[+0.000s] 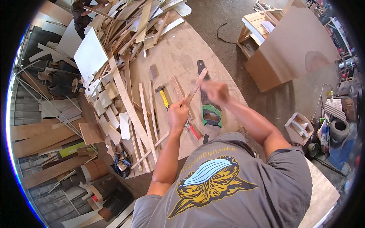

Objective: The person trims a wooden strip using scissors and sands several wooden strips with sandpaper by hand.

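Observation:
My left hand (178, 115) is closed around the lower end of a narrow wood strip (194, 90), which slants up and to the right above the worktable. Beside the strip's upper part is my right hand (216, 92), its fingers curled but smeared by motion; whether it holds anything is unclear. A handsaw with a green handle (211, 116) lies partly under my right hand. To the left of the strip rests a hammer with a yellow handle (164, 98). A red-handled tool (193, 132) lies just below my left hand, partly hidden.
A heap of scrap wood (142, 26) covers the far and left parts of the worktable (213, 62). Long strips (129, 102) lie along its left side. A large brown panel (289, 57) leans at the right. Another person (80, 15) is at the upper left.

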Demonstrator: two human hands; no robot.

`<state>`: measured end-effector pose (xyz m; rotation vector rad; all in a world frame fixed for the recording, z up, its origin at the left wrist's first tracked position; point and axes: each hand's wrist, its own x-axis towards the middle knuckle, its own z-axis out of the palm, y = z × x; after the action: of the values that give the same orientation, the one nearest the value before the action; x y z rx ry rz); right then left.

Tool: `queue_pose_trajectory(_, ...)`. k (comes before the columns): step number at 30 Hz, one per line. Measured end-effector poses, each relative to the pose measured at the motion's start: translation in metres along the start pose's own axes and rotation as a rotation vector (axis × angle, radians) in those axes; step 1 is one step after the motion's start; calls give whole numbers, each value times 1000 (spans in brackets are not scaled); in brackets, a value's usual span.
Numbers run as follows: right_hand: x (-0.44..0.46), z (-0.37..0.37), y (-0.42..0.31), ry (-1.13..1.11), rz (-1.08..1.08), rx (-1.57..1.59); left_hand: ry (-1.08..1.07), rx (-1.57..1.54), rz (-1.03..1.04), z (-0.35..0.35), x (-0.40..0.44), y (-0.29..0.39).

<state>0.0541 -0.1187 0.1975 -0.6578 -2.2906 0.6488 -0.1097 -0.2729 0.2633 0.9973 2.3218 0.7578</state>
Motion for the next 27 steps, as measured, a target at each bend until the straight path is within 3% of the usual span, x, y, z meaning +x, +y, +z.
queue_pose_trajectory(3, 13, -4, 3, 352, 248, 131, -8, 15, -5, 2, 2, -2)
queue_pose_trajectory(4, 4, 5, 2, 257, 89, 117, -9, -7, -1, 0, 1, -2)
queue_pose_trajectory(7, 7, -4, 7, 212, -7, 94, -35, -47, 14, -5, -1, 4)
queue_pose_trajectory(8, 10, -6, 9, 273, 273, 209, -42, -47, 7, -6, -1, 5)
queue_pose_trajectory(11, -2, 5, -8, 148, -35, 166, -43, -125, -3, 7, 5, -12)
queue_pose_trajectory(12, -3, 1, -9, 71, -39, 84, -47, -159, -1, 7, 7, -14)
queue_pose_trajectory(15, 16, 10, 4, 450, 155, 142, -113, -242, -22, 9, 8, -15)
queue_pose_trajectory(16, 8, 16, -3, 247, 176, 68, -115, -283, -23, 12, 10, -19)
queue_pose_trajectory(19, 6, 7, -15, 140, -136, 110, -144, -369, -35, 12, 15, -26)
queue_pose_trajectory(23, 8, 22, -5, 257, 20, 116, -169, -468, -153, 8, 5, -18)
queue_pose_trajectory(24, 2, 14, -15, 52, -20, 142, -170, -492, -186, 8, 6, -16)
queue_pose_trajectory(27, 19, -2, -7, 163, 166, 113, -161, -449, -101, 11, 7, -26)
